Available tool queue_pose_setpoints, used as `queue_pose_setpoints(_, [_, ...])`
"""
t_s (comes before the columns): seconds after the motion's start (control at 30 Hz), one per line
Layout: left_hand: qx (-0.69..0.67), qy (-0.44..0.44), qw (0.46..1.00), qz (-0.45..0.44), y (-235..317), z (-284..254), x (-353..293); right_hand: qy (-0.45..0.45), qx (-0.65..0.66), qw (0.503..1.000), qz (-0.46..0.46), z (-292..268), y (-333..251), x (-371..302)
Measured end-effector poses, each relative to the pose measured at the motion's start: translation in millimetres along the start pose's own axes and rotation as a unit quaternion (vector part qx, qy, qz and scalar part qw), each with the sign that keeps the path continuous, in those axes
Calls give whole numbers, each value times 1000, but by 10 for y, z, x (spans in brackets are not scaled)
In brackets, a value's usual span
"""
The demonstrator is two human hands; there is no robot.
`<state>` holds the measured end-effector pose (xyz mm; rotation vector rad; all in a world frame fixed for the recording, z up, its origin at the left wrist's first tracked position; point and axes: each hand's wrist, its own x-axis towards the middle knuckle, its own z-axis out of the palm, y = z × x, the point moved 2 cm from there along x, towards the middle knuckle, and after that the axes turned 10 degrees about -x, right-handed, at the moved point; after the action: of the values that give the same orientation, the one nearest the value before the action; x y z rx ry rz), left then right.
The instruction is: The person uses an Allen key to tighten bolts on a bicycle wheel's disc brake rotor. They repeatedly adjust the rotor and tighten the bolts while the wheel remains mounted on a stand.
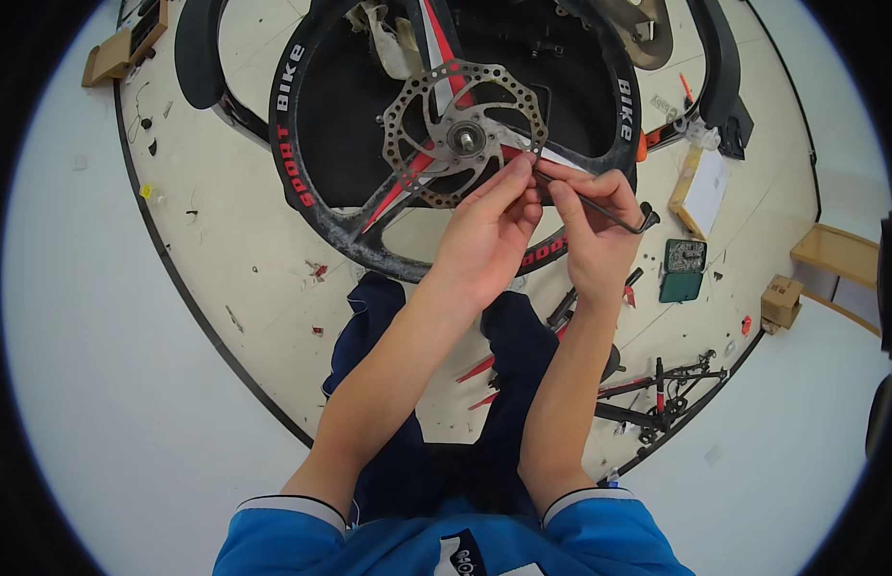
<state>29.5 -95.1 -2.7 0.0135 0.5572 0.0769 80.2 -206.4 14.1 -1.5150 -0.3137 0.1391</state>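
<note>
A black bicycle wheel (307,187) with red and white spokes lies flat on a dark chair seat. A perforated silver brake disc (398,120) sits around its hub (467,140). My right hand (599,240) is closed around a black L-shaped hex key (611,217), whose far end points toward the disc's right lower edge. Beside it, my left hand (484,230) is closed, thumb and finger pinched at that edge near the key's tip. Whatever is in the pinch is hidden by the fingers.
Chair armrests (198,58) flank the wheel. To the right lie an opened green case (682,286) of small parts, a cardboard box (782,300) and a black and red bicycle frame (660,394). Small scraps (316,271) litter the floor at left.
</note>
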Motion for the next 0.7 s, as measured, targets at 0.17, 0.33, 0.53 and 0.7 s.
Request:
queue_pose_setpoints(0.17, [-42, -5, 999, 5, 16, 31, -8, 21, -91, 996, 6, 143, -4, -34])
queue_pose_setpoints(0.33, [-36, 5, 999, -15, 27, 59, 8, 42, -111, 993, 18, 216, 27, -43])
queue_pose_setpoints(0.53, [-1, 38, 999, 10, 3, 74, -14, 54, -157, 986, -31, 266, 30, -17])
queue_pose_setpoints(0.7, [12, 91, 996, 4, -30, 74, -35, 26, -183, 982, -51, 243, 49, -17])
